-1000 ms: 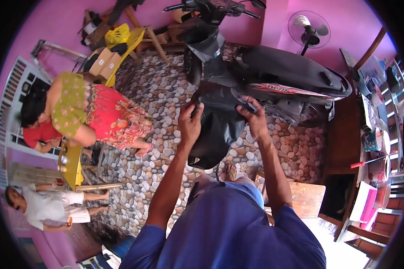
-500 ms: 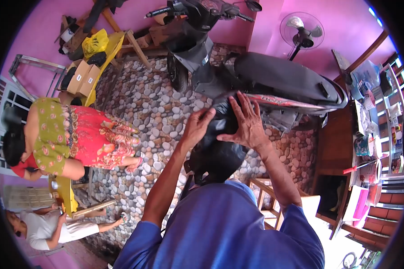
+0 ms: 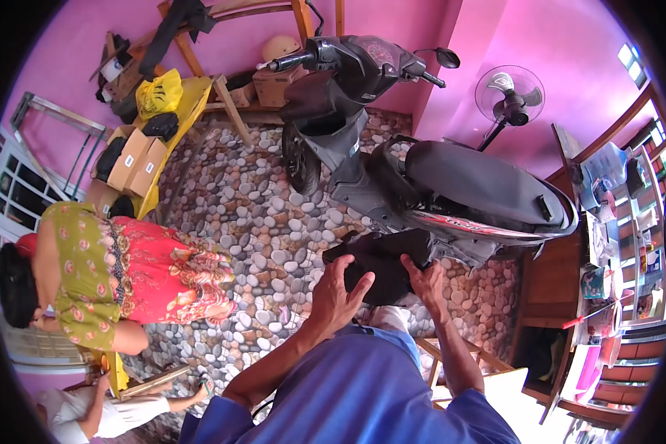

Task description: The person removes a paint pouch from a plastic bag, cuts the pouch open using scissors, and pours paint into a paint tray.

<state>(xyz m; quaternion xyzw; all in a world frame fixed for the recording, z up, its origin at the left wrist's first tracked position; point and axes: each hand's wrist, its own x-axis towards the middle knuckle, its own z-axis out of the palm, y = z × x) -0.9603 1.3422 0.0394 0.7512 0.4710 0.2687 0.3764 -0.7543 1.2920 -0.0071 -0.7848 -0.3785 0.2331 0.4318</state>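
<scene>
Nearest is the wearer's blue shirt [image 3: 348,392], with both forearms reaching out beyond it. Ahead of it, above the floor, a black bag [image 3: 383,270] is held between the two hands: the grip of the left hand [image 3: 338,294] takes its left side, thumb apart from the fingers, and the grip of the right hand [image 3: 428,285] grasps its right edge. Past the bag a dark scooter [image 3: 481,185] stands on the pebble-patterned floor [image 3: 255,255]. To the left, a person in a green top and red skirt [image 3: 118,266] bends over. Farther back, a yellow bench [image 3: 192,105] bears cardboard boxes [image 3: 137,161] and a yellow bag [image 3: 159,95]; a fan [image 3: 508,100] stands by the pink wall [image 3: 392,81].
</scene>
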